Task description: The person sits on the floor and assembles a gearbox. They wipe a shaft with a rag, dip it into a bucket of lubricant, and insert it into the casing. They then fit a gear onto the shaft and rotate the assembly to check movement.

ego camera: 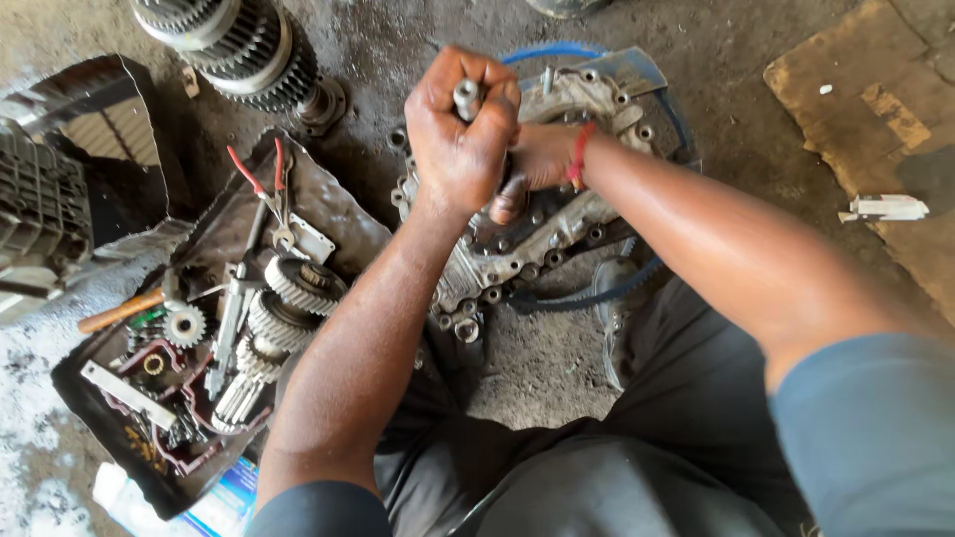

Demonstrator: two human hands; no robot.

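Right now your left hand [460,129] is clenched in a fist around an upright metal shaft [467,96], directly above the grey gearbox housing [537,234]; your right hand [527,164] sits just behind it, fingers seemingly pressed on the housing, though its grip is mostly hidden

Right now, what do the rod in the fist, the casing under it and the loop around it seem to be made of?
Rod: bare steel, likely; grey with a bright end. Casing: probably cast aluminium; dull, greasy grey with bolt holes. Loop: looks like blue rubber or plastic; smooth and bent.
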